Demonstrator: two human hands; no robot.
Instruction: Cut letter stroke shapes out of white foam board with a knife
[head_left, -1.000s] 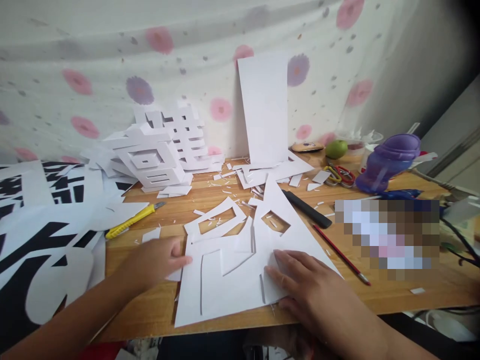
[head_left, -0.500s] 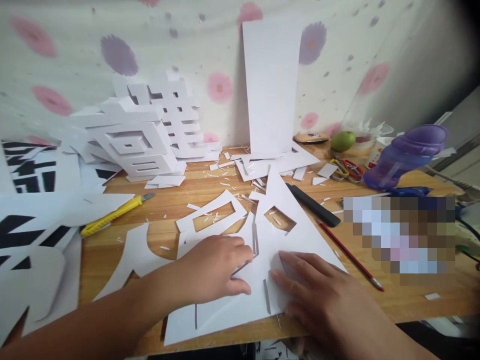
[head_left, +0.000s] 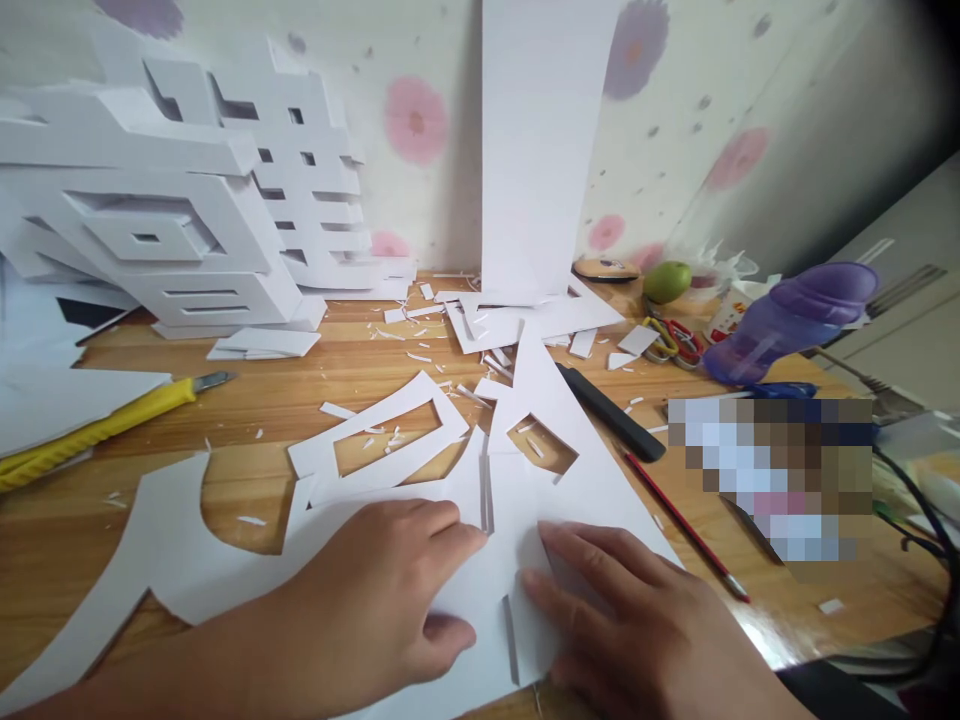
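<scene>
A large white foam sheet (head_left: 570, 440) with cut-out holes and slits lies on the wooden table (head_left: 300, 400) in front of me. My left hand (head_left: 382, 590) presses flat on its lower middle, fingers spread and pointing right. Just to the right, my right hand (head_left: 637, 620) also lies flat on the sheet, fingers stretched toward the left. A narrow cut slit (head_left: 512, 650) runs between the two hands. Neither hand holds anything.
A yellow utility knife (head_left: 97, 425) lies at the left. A black knife (head_left: 611, 412) and a red pencil (head_left: 686, 525) lie to the right. White cut-out characters (head_left: 187, 230) stand at the back left, an upright white panel (head_left: 536, 150) behind. A purple bottle (head_left: 795, 320), a green fruit (head_left: 667, 281) and scraps are at the right.
My left hand has moved from the sheet's left edge onto its middle, beside the right hand. The view has moved closer and lower over the sheet.
</scene>
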